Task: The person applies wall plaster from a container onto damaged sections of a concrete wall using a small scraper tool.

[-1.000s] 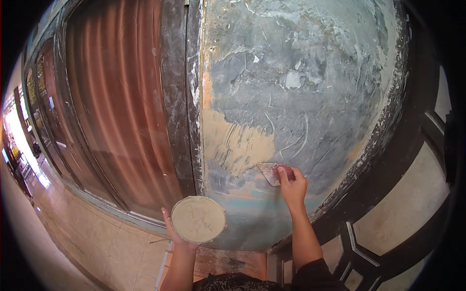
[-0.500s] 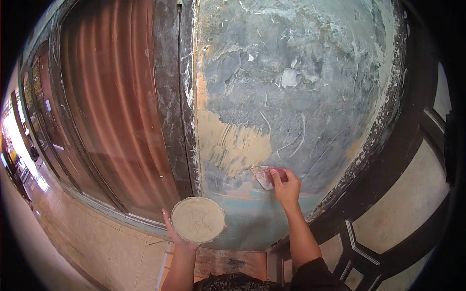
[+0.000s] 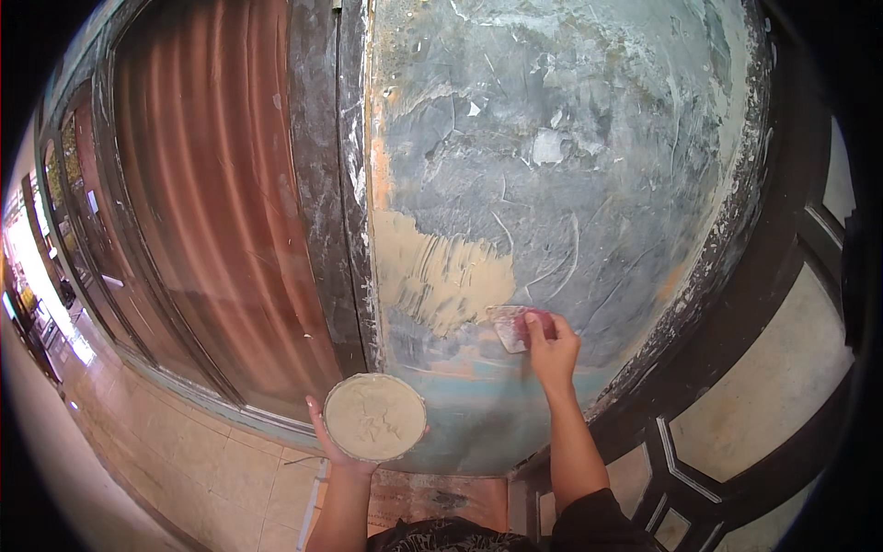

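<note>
My right hand [image 3: 554, 357] pinches a putty scraper [image 3: 508, 328] by its reddish grip. The scraper's pale, smeared blade lies against the wall, at the lower right edge of a beige putty patch [image 3: 441, 281]. The patch has streaks and a ragged outline. Lower left, my left hand [image 3: 340, 454] supports a shallow round tub [image 3: 328, 441] from below, its fingers curled around the sides. Beige putty [image 3: 372, 414] fills it almost to the rim, with cracks and ridges across the surface.
The grey-blue wall [image 3: 635, 184] shows scuffs and flaking paint. Left of it are a dark wooden frame [image 3: 322, 184] and a pane with reddish-brown curtain [image 3: 212, 175]. A dark panelled door [image 3: 754, 386] stands on the right. Tiled floor [image 3: 212, 469] spreads at lower left.
My right hand has shifted slightly to the right, and the scraper has moved a little right and up along the wall. My left hand and the tub stay in place.
</note>
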Demonstrator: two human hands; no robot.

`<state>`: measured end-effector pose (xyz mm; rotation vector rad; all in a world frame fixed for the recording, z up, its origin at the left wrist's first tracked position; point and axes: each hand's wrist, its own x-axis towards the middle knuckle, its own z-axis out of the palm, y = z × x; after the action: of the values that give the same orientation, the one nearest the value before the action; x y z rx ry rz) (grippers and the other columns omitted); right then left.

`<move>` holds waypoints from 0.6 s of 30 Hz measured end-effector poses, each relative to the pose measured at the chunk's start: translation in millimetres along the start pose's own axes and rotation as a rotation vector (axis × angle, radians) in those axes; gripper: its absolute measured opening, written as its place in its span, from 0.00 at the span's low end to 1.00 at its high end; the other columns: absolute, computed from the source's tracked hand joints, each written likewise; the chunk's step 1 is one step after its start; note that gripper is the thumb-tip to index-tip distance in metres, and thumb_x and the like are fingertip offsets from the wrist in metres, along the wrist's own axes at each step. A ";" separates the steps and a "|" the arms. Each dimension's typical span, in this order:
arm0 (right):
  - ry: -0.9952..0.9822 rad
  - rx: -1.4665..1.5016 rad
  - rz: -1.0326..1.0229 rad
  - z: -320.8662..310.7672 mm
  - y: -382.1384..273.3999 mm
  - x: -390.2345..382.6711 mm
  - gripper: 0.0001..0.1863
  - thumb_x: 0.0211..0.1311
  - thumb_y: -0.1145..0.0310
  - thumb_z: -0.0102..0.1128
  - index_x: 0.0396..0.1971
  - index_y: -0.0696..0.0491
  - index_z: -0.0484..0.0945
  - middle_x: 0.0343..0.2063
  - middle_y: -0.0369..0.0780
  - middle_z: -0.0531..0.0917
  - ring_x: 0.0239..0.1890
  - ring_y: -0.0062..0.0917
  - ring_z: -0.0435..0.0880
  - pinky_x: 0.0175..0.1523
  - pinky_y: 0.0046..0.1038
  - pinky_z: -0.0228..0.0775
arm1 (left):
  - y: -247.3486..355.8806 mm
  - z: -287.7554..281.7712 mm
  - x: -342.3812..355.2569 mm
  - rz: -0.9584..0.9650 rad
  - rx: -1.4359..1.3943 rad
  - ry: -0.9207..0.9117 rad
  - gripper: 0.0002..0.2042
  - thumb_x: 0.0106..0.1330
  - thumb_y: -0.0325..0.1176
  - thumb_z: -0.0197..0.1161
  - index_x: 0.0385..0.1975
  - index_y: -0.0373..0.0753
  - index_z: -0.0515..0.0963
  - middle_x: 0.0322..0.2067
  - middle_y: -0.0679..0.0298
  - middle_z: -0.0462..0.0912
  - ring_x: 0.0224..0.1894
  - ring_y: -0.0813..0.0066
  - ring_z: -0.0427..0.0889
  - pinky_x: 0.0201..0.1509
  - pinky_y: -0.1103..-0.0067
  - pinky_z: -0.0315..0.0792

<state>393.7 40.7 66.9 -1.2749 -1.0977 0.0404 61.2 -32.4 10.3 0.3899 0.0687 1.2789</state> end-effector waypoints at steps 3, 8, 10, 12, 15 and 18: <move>0.020 -0.022 -0.009 -14.3 -11.3 4.4 0.16 0.65 0.61 0.76 0.36 0.60 0.87 0.26 0.42 0.89 0.27 0.23 0.85 0.36 0.29 0.77 | 0.9 1.4 0.8 -0.006 -0.012 -0.004 0.52 0.65 0.83 0.36 0.74 0.41 0.64 0.73 0.43 0.63 0.69 0.29 0.68 0.60 0.19 0.62; -0.088 -0.067 -0.050 -2.5 -1.3 -15.1 0.15 0.64 0.60 0.76 0.37 0.59 0.87 0.27 0.45 0.89 0.28 0.29 0.86 0.36 0.31 0.77 | -1.1 2.3 2.6 0.009 -0.131 0.061 0.51 0.64 0.82 0.43 0.73 0.42 0.65 0.72 0.41 0.64 0.67 0.17 0.66 0.57 0.18 0.62; -0.081 -0.102 -0.072 -1.1 3.4 -13.4 0.15 0.64 0.60 0.76 0.37 0.58 0.87 0.28 0.46 0.88 0.28 0.31 0.87 0.37 0.31 0.77 | -1.9 3.7 1.8 0.011 -0.134 0.062 0.51 0.64 0.82 0.43 0.74 0.42 0.65 0.73 0.42 0.64 0.67 0.18 0.66 0.57 0.18 0.62; -0.050 -0.086 -0.046 0.5 1.9 -7.3 0.15 0.66 0.60 0.75 0.37 0.59 0.87 0.27 0.44 0.89 0.28 0.28 0.86 0.36 0.31 0.76 | -1.4 0.6 0.6 0.021 -0.136 0.068 0.51 0.64 0.81 0.43 0.74 0.42 0.65 0.73 0.42 0.64 0.67 0.19 0.66 0.57 0.18 0.61; 0.022 0.024 0.005 -15.6 -11.3 5.4 0.15 0.67 0.61 0.74 0.37 0.60 0.87 0.27 0.41 0.89 0.28 0.22 0.86 0.34 0.29 0.76 | -0.2 -5.6 0.5 0.033 -0.038 0.076 0.50 0.65 0.81 0.43 0.74 0.43 0.65 0.73 0.42 0.63 0.67 0.20 0.66 0.57 0.17 0.61; 0.000 0.108 0.014 -18.0 -12.4 1.2 0.14 0.68 0.64 0.73 0.37 0.62 0.87 0.27 0.39 0.89 0.28 0.19 0.85 0.35 0.27 0.77 | 0.6 -0.8 -1.4 0.016 -0.141 0.087 0.50 0.65 0.82 0.43 0.74 0.44 0.65 0.73 0.42 0.63 0.67 0.18 0.66 0.56 0.17 0.61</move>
<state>399.8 23.7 79.3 -1.1859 -1.0726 0.1086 60.0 -33.3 9.5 0.2137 0.0489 1.3077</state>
